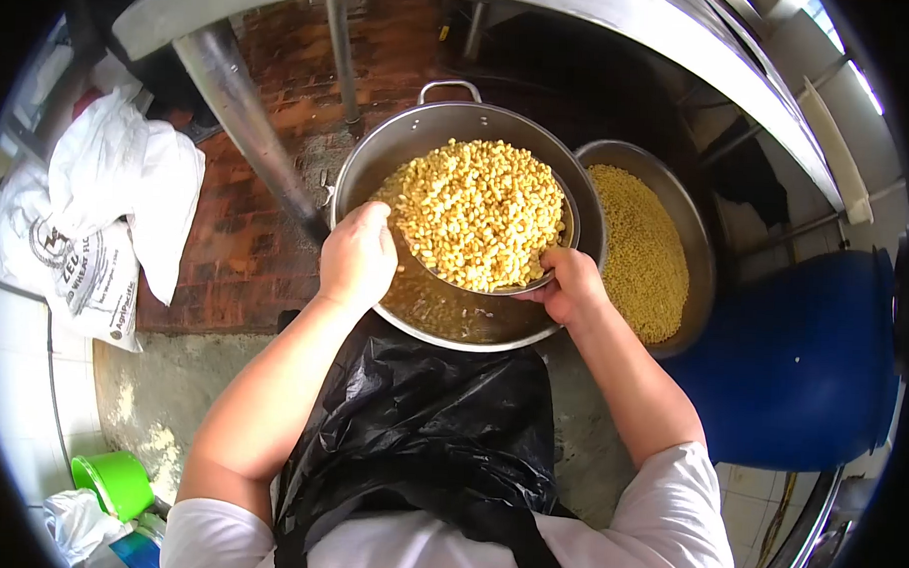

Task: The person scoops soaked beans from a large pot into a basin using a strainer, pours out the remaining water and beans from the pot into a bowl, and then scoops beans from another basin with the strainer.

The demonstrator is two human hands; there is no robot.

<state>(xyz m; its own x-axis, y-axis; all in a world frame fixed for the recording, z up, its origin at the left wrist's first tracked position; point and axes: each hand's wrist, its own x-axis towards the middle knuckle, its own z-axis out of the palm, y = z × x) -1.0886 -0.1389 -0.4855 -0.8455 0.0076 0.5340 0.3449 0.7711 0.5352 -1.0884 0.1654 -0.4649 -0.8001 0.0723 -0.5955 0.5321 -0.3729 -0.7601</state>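
A bowl heaped with yellow beans or kernels is held between my two hands over a large metal pot. My left hand is closed at the bowl's left side, its fingertips hidden behind the rim. On the lower right, my right hand grips the rim with the thumb on top. Brownish liquid shows in the pot below the bowl. The pot's loop handle points away from me.
Right of the pot stands a wide metal basin of smaller yellow grains. A blue barrel lies beyond it. White sacks and a green bucket are on the left. A metal table edge and its leg stand ahead.
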